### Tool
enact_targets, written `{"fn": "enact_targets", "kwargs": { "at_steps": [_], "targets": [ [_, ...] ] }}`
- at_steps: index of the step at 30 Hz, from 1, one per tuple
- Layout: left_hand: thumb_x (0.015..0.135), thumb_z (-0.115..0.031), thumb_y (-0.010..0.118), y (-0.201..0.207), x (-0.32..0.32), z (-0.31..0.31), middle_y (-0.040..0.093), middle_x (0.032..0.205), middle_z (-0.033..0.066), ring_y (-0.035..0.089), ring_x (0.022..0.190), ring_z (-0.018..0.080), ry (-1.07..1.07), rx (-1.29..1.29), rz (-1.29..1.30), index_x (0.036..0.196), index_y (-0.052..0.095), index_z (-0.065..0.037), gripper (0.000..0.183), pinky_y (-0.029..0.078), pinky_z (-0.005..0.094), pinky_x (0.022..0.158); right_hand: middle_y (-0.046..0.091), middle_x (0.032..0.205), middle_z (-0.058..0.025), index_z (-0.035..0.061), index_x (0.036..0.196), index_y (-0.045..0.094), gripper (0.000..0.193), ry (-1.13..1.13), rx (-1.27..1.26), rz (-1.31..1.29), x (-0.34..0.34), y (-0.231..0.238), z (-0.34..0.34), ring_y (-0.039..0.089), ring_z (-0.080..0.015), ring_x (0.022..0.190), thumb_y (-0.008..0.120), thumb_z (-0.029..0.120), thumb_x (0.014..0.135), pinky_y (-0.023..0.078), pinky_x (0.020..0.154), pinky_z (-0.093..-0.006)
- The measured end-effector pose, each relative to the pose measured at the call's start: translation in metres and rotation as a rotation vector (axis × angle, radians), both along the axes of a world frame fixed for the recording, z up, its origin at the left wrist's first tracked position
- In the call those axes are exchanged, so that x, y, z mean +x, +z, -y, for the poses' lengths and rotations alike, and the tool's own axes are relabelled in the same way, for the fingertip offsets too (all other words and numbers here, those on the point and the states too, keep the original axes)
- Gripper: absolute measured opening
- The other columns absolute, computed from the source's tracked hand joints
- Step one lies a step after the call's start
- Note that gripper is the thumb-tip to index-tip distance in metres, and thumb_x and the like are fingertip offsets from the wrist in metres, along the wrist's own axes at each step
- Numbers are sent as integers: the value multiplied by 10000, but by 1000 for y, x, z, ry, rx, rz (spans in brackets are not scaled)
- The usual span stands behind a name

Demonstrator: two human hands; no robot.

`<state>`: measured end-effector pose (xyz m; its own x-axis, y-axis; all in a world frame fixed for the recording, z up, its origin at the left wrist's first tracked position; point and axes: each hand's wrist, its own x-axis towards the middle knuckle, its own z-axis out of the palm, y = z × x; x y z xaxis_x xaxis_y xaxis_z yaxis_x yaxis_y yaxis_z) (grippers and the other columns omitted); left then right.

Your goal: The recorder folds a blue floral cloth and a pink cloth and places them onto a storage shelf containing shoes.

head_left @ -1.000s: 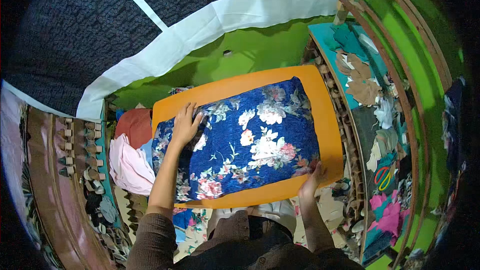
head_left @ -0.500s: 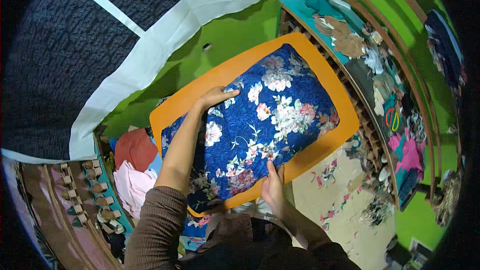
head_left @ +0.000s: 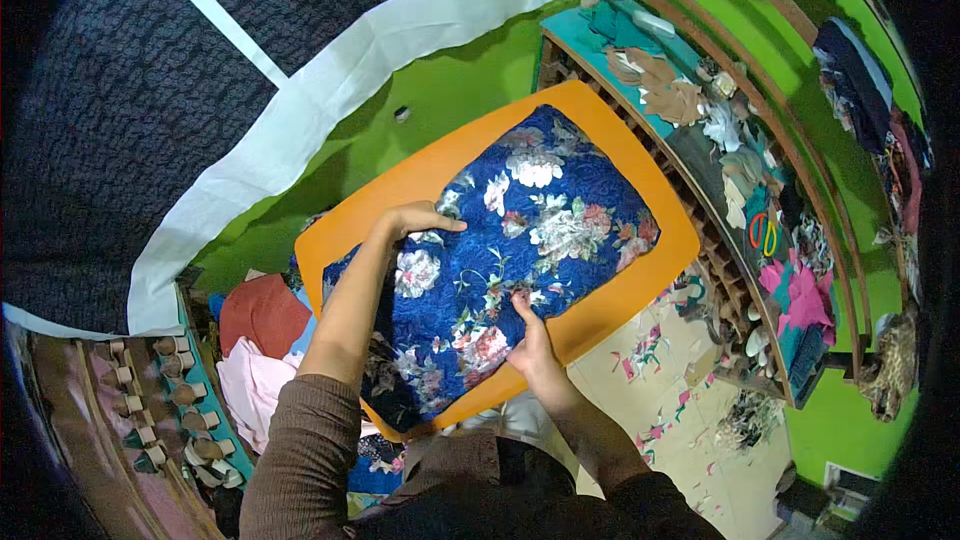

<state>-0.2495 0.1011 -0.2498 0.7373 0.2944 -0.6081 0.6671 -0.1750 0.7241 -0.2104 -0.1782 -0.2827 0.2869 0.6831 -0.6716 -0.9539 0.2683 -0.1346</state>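
Observation:
A dark blue cloth [head_left: 560,200] with white and pink flowers, folded into a thick bundle, lies tilted on an orange board with rounded corners [head_left: 670,250]. My left hand [head_left: 420,220] reaches across to the cloth's left part; its thumb lies on top and its other fingers go down into the fabric. Low at the near edge, my right hand [head_left: 535,345] grips the cloth, thumb on top pointing away from me and the other fingers mostly hidden beneath. The cloth covers most of the board, leaving an orange border at the far and right sides.
At right, a long teal-topped shelf [head_left: 575,35] carries fabric scraps and red-and-yellow-handled scissors [head_left: 763,233]. Colourful snippets litter the pale floor [head_left: 610,390]. Pink cloth [head_left: 255,390] and red cloth [head_left: 265,315] are piled at left, beside a rack of sandals [head_left: 190,395].
My right hand has moved inward over the cloth, its thumb now farther from the edge. My left hand sits slightly lower and left. The whole view has shifted a little.

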Motion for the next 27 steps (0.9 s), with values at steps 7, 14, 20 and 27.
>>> {"fn": "enact_targets", "kwargs": {
  "at_steps": [7, 14, 20, 27],
  "targets": [
    [697, -233, 735, 81, -17, 3, 589, 1045, 44, 548, 942, 155, 393, -325, 456, 1157, 498, -58, 546, 434, 298, 846, 553, 1123, -80, 68, 1182, 482, 382, 95, 191, 326, 40, 58, -28, 532, -248, 1022, 594, 123, 821, 413, 916, -428],
    [725, -278, 706, 189, -4, -22, 608, 959, 47, 576, 839, 144, 559, -199, 773, 1064, 551, -34, 445, 473, 297, 765, 602, 959, -84, 21, 1056, 550, 304, 190, 206, 887, 154, 185, -93, 602, -172, 817, 620, 24, 760, 524, 701, -311],
    [716, -280, 719, 203, -50, -2, 600, 1013, 69, 571, 898, 182, 582, -301, 855, 1135, 518, -35, 525, 460, 336, 820, 607, 977, -100, -16, 1044, 558, 352, 228, 354, 1094, 145, 215, -87, 599, -195, 856, 668, 45, 715, 488, 791, -336],
    [771, -407, 644, 27, -162, 85, 560, 1137, 66, 537, 1021, 214, 820, -659, 296, 1205, 473, -60, 581, 447, 387, 862, 571, 1082, -83, -3, 1131, 519, 373, 710, -48, 627, 69, 8, 27, 535, -206, 1019, 626, 111, 792, 408, 916, -354]
  ]
}}
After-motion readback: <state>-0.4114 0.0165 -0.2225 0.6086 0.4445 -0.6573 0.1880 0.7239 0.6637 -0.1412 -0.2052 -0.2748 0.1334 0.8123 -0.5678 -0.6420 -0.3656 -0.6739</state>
